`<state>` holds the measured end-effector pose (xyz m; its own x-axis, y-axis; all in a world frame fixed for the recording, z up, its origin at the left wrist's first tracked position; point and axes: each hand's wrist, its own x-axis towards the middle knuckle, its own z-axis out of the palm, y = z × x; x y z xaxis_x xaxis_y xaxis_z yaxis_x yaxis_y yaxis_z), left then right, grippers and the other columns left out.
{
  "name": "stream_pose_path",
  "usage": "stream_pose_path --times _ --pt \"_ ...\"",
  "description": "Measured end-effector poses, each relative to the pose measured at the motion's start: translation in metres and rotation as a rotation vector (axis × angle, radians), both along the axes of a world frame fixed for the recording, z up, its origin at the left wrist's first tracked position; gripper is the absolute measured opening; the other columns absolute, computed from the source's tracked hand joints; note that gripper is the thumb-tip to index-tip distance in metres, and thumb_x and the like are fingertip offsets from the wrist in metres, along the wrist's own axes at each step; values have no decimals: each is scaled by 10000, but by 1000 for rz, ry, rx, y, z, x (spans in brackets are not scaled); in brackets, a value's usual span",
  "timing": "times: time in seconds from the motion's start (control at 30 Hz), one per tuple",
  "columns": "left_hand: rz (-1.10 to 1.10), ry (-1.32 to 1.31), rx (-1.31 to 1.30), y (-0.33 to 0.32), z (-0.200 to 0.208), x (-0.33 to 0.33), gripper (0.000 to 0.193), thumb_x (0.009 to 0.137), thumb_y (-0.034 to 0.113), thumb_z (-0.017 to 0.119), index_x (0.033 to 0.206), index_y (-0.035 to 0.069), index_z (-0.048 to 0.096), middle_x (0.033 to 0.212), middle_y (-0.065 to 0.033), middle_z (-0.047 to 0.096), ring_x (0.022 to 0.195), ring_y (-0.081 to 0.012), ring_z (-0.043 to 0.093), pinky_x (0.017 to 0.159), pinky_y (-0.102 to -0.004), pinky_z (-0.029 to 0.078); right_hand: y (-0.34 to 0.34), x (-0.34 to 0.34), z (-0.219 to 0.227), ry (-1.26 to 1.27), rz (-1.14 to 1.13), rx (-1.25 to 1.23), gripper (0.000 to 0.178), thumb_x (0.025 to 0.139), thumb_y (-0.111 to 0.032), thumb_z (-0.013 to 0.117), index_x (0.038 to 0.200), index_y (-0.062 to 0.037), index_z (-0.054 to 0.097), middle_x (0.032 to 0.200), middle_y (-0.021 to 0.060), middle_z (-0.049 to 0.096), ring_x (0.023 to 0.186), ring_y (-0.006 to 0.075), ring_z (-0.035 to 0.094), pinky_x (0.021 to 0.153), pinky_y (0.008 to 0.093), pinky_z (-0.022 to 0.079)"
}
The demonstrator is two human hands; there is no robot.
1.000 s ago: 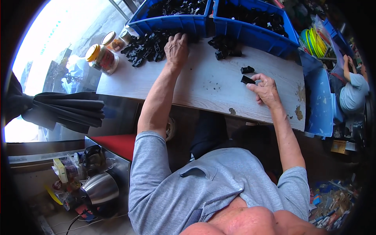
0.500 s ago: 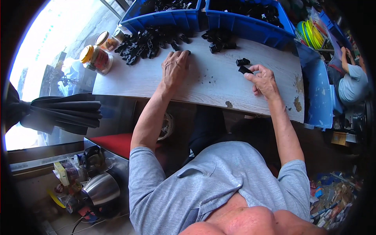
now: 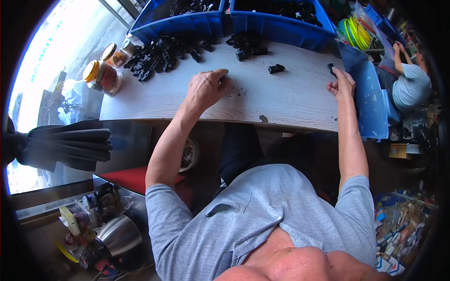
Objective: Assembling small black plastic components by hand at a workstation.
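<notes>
My right hand (image 3: 343, 85) is at the table's right edge, beside the light-blue bin. Its fingers and thumb pinch a small black plastic part (image 3: 331, 69), which sticks out past the fingertips. My left hand (image 3: 205, 89) is curled over the middle of the table, thumb and forefinger bent toward each other. Something dark shows between them, too small to make out. A single black plastic piece (image 3: 276, 69) lies on the table between my two hands. Beyond my left hand spreads a heap of black clip-like parts (image 3: 161, 56), with a smaller group of black pieces (image 3: 247, 46) to its right.
Two blue crates (image 3: 281, 23) of black parts stand along the table's (image 3: 290, 100) far side. Two lidded jars (image 3: 102, 78) are at the left, by the window. A light-blue bin (image 3: 371, 96) adjoins the right edge. Another person (image 3: 415, 86) is beyond it.
My right hand has moved right with the black part, from above the table to its edge by the bin. My left hand has drawn back slightly toward me, its thumb now showing.
</notes>
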<state>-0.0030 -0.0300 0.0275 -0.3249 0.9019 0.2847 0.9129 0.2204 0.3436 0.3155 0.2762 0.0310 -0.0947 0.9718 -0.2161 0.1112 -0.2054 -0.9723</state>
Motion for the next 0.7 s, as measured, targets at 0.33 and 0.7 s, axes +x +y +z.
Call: stream_pose_path --times 0.33,0.7 --pt "-76 213 35 -1 -4 -4 403 861 52 703 1255 134 707 1234 -115 687 1112 -310 653 916 -405 562 -60 -57 12 -183 479 -17 575 844 -150 784 1380 -116 580 600 -1 527 481 115 586 441 290 551" --pt "-79 130 44 2 -7 17 378 881 54 714 1256 63 667 1150 -123 718 1061 -320 656 904 -412 551 -90 -110 28 -519 702 74 313 912 -241 727 1192 -107 685 555 20 546 404 112 538 346 276 425"
